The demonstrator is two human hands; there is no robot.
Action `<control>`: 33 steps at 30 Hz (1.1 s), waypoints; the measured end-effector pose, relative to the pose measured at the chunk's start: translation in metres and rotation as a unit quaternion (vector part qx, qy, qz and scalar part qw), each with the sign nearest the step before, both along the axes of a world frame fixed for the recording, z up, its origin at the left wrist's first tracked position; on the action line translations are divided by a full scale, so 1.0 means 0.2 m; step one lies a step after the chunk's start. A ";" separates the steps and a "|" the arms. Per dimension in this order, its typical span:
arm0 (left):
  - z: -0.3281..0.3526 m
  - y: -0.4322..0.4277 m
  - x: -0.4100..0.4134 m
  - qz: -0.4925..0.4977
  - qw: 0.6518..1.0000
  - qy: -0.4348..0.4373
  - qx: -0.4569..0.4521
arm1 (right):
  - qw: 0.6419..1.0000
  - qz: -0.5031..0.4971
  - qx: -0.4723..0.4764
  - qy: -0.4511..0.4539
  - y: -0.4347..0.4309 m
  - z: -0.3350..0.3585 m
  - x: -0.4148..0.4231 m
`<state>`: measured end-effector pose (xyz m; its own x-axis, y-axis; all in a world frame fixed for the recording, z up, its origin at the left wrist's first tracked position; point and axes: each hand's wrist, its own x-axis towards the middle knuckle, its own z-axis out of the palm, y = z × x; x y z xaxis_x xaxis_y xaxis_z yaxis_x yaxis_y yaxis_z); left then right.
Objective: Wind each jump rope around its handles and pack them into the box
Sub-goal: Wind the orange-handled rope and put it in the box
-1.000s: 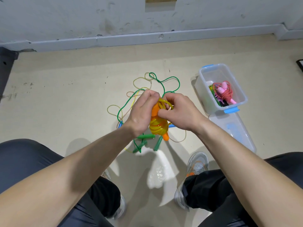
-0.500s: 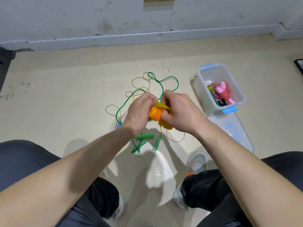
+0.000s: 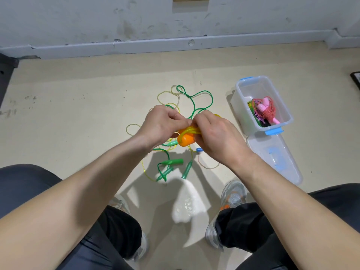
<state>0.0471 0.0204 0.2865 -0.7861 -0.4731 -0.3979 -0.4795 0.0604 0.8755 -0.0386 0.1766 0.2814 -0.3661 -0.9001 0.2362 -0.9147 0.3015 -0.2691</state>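
Between the person's knees, above the floor (image 3: 78, 117), the orange-handled jump rope (image 3: 186, 142) is held up, its yellow cord (image 3: 191, 130) looped over the handles. The left grip (image 3: 161, 123) is curled round the bundle's left side; the right grip (image 3: 216, 137) is closed on it from the right. Beneath them a green rope (image 3: 172, 162) and a pale speckled rope (image 3: 134, 124) lie tangled on the floor. Well to the right stands the clear box (image 3: 237, 90), a wound pink rope (image 3: 266, 108) inside, its lid (image 3: 272, 158) just beside it.

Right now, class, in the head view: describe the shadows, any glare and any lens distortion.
Head view: the arms cast soft shadows on the floor; a bright glare patch lies beside the right shoe; the baseboard bows, showing wide-angle distortion.
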 end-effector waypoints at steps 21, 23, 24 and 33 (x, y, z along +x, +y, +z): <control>0.03 -0.01 0.03 -0.223 0.940 -0.045 -0.254 | 0.999 0.032 -0.023 -0.021 0.00 -0.04 0.02; 0.00 0.02 0.05 -0.200 0.946 -0.053 -0.248 | 0.998 0.018 -0.019 -0.064 0.00 -0.05 -0.01; -0.02 0.04 0.05 -0.178 0.953 -0.055 -0.238 | 0.996 0.009 -0.018 -0.091 0.00 -0.05 -0.02; -0.05 0.07 0.03 -0.105 0.973 -0.051 -0.200 | 0.955 -0.021 0.032 -0.295 0.01 -0.02 -0.06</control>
<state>0.0529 0.0334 0.2768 -0.8482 -0.4389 -0.2965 -0.5032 0.4931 0.7097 -0.0498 0.1788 0.2768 -0.4554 -0.8869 -0.0779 -0.5956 0.3685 -0.7137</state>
